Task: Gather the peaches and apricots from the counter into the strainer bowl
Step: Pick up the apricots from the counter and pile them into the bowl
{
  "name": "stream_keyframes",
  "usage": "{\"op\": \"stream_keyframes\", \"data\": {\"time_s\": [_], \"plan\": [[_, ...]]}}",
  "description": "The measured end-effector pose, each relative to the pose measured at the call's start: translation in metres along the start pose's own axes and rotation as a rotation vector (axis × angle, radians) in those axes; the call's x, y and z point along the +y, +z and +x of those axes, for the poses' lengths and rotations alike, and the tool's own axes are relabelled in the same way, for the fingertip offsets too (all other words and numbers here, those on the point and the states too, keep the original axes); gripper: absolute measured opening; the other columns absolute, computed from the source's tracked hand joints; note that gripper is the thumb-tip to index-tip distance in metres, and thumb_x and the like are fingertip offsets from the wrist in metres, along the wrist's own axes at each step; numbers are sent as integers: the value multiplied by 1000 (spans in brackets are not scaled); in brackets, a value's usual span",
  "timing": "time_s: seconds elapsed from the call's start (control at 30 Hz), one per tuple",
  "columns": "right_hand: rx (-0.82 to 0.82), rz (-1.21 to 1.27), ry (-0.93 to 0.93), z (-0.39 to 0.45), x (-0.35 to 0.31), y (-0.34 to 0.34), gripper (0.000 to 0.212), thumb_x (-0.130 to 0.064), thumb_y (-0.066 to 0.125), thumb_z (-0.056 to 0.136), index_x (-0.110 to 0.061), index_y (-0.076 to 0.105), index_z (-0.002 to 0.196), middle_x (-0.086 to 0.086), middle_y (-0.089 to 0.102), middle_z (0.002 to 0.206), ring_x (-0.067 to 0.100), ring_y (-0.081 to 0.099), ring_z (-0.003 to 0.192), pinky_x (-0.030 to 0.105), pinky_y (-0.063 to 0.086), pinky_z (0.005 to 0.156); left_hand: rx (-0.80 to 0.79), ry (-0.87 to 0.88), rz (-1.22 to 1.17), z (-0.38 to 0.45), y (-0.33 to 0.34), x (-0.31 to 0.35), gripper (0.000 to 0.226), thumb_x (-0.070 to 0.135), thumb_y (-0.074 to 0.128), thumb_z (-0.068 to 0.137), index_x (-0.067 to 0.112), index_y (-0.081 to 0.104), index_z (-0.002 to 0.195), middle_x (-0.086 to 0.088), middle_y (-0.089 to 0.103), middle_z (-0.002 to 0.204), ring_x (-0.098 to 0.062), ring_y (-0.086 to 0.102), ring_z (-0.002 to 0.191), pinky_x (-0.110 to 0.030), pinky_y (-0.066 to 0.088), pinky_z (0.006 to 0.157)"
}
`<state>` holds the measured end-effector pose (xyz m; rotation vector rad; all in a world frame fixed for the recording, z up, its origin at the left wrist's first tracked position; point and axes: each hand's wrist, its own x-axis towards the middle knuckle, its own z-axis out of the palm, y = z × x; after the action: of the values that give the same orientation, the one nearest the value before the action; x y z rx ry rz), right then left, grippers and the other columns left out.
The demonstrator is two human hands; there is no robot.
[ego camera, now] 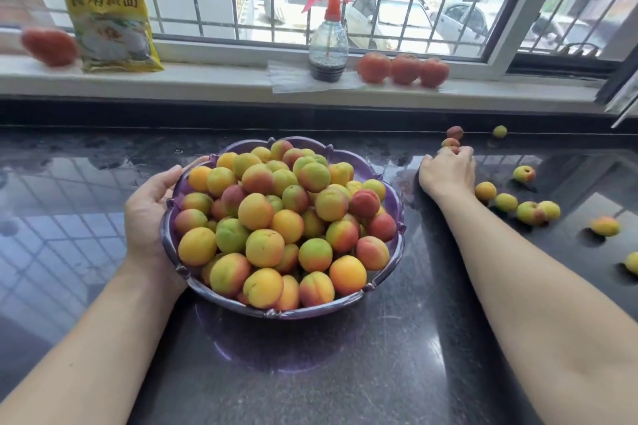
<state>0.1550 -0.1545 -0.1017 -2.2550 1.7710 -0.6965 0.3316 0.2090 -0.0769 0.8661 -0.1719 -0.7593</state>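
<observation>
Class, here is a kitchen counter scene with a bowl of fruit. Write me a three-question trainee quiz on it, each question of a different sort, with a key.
1. True or false: the left hand holds the rim of the purple strainer bowl.
2. Multiple choice: what stands on the windowsill between the yellow packet and the three tomatoes? A) a kettle B) a spray bottle C) a mug
3. Fill in: the right hand reaches for small fruit lying on the ____ counter.

Key: 1 true; 2 B; 3 dark.

Left hand point(152, 214) cupped, thumb forward; right hand point(447, 173) outstretched, fingers curled down.
</observation>
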Motion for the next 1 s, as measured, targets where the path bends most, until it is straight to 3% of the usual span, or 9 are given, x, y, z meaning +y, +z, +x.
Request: {"op": "stream_keyframes", "data": {"time_s": [0.13, 0.27, 0.47, 0.53, 0.6, 0.7, 0.77, 0.9, 1.0], "plan": [[75, 126, -75, -12, 1, -7, 28, -28, 52, 97, -8, 54, 117, 17, 41, 129, 39, 51, 112, 40, 41, 97, 3, 8, -7, -3, 2, 0, 49, 36, 43, 109, 12, 82, 90, -8, 81, 97, -26, 80, 89, -39, 66, 67], [204, 329, -196, -30, 7, -17, 6, -12, 54, 96, -8, 49, 94, 16, 54, 108, 36, 53, 97, 29, 30, 76, -1, 4, -23, -5, 6, 0, 53, 36, 42, 109, 11, 82, 85, -10, 81, 97, -27, 81, 86, -39, 65, 64], [142, 424, -154, -42, 19, -22, 12, -11, 55, 96, -9, 59, 106, 16, 63, 114, 30, 57, 104, 20, 31, 81, -9, 4, -30, -9, 6, -1, 61, 38, 43, 109, 14, 85, 73, -8, 81, 93, -25, 81, 83, -39, 65, 63], [56, 458, -211, -50, 15, -31, 23, -19, 57, 98, -11, 63, 119, 10, 61, 115, 21, 56, 100, 21, 37, 85, 2, 5, -26, -8, 6, 0, 58, 38, 44, 109, 14, 85, 76, -8, 81, 95, -26, 81, 85, -40, 66, 64], [-131, 454, -432, -67, 3, -40, 32, -28, 61, 99, -20, 65, 130, 1, 57, 119, 17, 55, 108, 29, 41, 99, 11, -1, -15, -7, 4, 0, 52, 38, 45, 108, 13, 84, 85, -9, 81, 99, -27, 81, 88, -41, 66, 66], [-431, 428, -761, -100, -14, -43, 30, -23, 66, 90, -22, 73, 119, -1, 64, 123, 22, 58, 117, 35, 45, 104, 19, -4, 7, -6, 3, 0, 42, 39, 45, 108, 12, 77, 101, -9, 81, 102, -28, 81, 90, -43, 66, 69], [-589, 485, -751, -115, -18, -44, 19, -13, 66, 87, -19, 74, 103, -5, 72, 108, 16, 66, 105, 32, 53, 93, 11, 4, 17, -6, 2, 1, 40, 39, 44, 109, 13, 74, 105, -8, 80, 103, -27, 80, 92, -42, 66, 71], [-655, 522, -725, -123, -10, -53, 40, -1, 68, 90, -41, 68, 92, -31, 69, 97, -10, 62, 95, 9, 46, 83, 10, 9, 40, -7, 3, 1, 40, 38, 42, 109, 14, 73, 108, -6, 81, 101, -25, 80, 91, -40, 66, 72], [-679, 579, -698, -124, -9, -52, 21, -7, 74, 89, -21, 73, 104, -11, 75, 104, -1, 66, 98, 20, 52, 87, 10, 9, 41, -9, 4, 1, 40, 39, 43, 109, 13, 74, 107, -7, 81, 103, -26, 80, 92, -40, 66, 71]]}}
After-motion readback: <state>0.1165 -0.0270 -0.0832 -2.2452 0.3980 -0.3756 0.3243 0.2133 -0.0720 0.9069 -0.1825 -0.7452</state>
